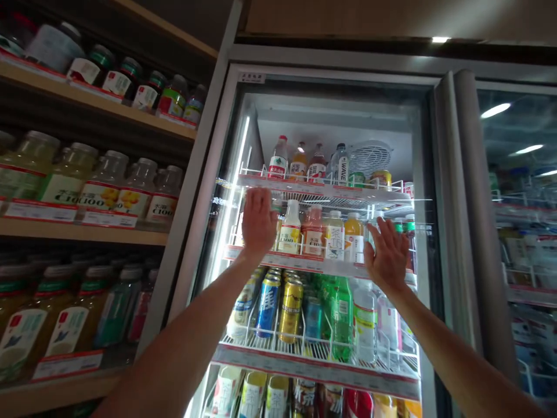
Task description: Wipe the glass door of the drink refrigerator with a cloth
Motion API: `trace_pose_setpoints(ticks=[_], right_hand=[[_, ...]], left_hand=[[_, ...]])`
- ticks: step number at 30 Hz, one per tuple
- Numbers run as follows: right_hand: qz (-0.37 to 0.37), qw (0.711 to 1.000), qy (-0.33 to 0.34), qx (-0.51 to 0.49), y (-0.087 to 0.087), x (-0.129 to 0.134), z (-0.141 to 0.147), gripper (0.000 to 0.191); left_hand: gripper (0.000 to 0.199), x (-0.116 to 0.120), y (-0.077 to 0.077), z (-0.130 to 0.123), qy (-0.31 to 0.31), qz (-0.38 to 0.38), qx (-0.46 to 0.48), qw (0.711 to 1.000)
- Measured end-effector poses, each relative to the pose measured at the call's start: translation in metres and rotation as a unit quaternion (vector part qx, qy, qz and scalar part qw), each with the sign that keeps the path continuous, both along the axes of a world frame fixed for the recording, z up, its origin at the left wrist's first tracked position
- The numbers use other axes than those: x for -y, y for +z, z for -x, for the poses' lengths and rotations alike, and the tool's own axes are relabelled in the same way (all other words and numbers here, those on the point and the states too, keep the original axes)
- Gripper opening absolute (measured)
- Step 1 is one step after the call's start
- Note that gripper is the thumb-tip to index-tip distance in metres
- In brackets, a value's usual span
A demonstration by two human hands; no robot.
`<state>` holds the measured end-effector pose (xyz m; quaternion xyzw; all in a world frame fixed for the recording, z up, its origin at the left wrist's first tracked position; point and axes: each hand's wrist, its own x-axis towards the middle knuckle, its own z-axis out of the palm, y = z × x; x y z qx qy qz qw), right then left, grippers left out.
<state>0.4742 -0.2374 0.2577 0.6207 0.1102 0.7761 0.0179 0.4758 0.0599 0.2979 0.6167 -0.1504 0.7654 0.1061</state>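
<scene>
Before us stands a display fridge (313, 53) with a glass door (339, 78). Our left hand (257, 220) is raised in front of the door, near the left end of the second shelf (300, 260); our right hand (389, 255) is before that shelf's right part. Between them, behind the glass, are C100 bottles (289, 229), with a juice bottle (354, 238) further right. Above, the top shelf (313, 187) holds a WAVE bottle (340, 165) left of a can (381, 179). Below, on the third shelf (313, 368), cans (290, 310) stand left of a soda bottle (342, 310). To the fridge's left, we have wooden shelving (87, 231) with bottles on three levels; right, a second glass door (517, 151).
</scene>
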Motion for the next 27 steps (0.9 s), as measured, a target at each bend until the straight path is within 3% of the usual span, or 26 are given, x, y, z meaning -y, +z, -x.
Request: trace_pose_setpoints(ticks=[4, 6, 8, 10, 12, 14, 16, 17, 21, 22, 26, 27], right_hand=[[0.002, 1.000, 0.010, 0.000, 0.000, 0.001, 0.000, 0.040], [-0.001, 1.000, 0.012, -0.004, 0.000, 0.001, 0.000, 0.040], [-0.005, 1.000, 0.011, -0.010, 0.000, 0.000, 0.000, 0.041], [-0.007, 1.000, 0.010, -0.016, 0.000, 0.000, 0.000, 0.041], [-0.008, 1.000, 0.010, -0.021, 0.000, 0.000, 0.001, 0.041], [-0.006, 1.000, 0.013, -0.022, 0.000, 0.001, 0.001, 0.041], [-0.007, 1.000, 0.015, -0.023, 0.000, 0.001, 0.002, 0.041], [-0.008, 1.000, 0.016, -0.025, -0.001, 0.001, 0.002, 0.041], [-0.019, 0.999, 0.017, -0.037, -0.002, 0.000, 0.002, 0.045], [-0.021, 0.999, 0.017, -0.038, -0.002, 0.000, 0.002, 0.046], [-0.019, 0.999, 0.015, -0.044, -0.003, 0.001, 0.002, 0.045], [-0.019, 0.999, 0.015, -0.044, -0.004, 0.002, 0.002, 0.045]], left_hand=[[0.049, 0.026, -0.023, 0.002, 0.011, -0.205, -0.025, 0.978], [0.049, 0.016, -0.025, 0.003, 0.010, -0.165, -0.024, 0.986], [0.051, 0.001, -0.021, 0.004, 0.008, -0.038, -0.014, 0.999], [0.053, -0.002, -0.021, 0.004, 0.006, 0.027, -0.014, 1.000], [0.054, 0.013, -0.029, 0.005, 0.007, -0.037, -0.031, 0.999], [0.053, 0.031, -0.042, 0.006, 0.008, -0.164, -0.043, 0.986], [0.051, 0.035, -0.050, 0.008, 0.006, -0.231, -0.043, 0.972], [0.051, 0.031, -0.051, 0.008, 0.002, -0.216, -0.039, 0.976], [0.052, 0.004, -0.046, 0.007, -0.012, 0.008, -0.012, 1.000], [0.053, 0.005, -0.047, 0.007, -0.011, 0.015, -0.012, 1.000], [0.054, 0.018, -0.061, 0.009, -0.005, -0.189, -0.053, 0.980], [0.053, 0.016, -0.063, 0.009, -0.004, -0.205, -0.058, 0.977]])
